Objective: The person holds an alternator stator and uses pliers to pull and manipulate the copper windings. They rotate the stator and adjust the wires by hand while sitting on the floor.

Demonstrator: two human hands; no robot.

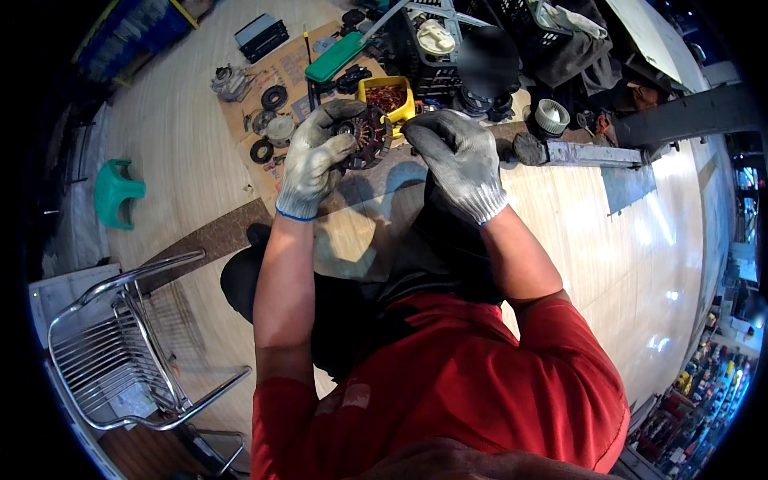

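My left hand (314, 156), in a grey-white work glove, is closed on a round motor part (374, 138) with dark slots and copper-coloured windings round its ring. The part is held upright in front of me. On its right side is my right hand (460, 152), gloved too, with thumb and fingers pinched together. Whatever may be between those fingertips is too small to make out. A small yellow piece (397, 128) shows between the part and the right fingertips. Just beyond both hands stands a yellow tub (411, 102) filled with copper-coloured bits.
Cardboard (240, 116) on the floor carries black rings (274, 98), metal parts and a green flat object (334, 58). Black crates (436, 76) stand behind. A white fan wheel (551, 117) sits by a metal beam (592, 154). At left are a green stool (118, 194) and metal chair (120, 352).
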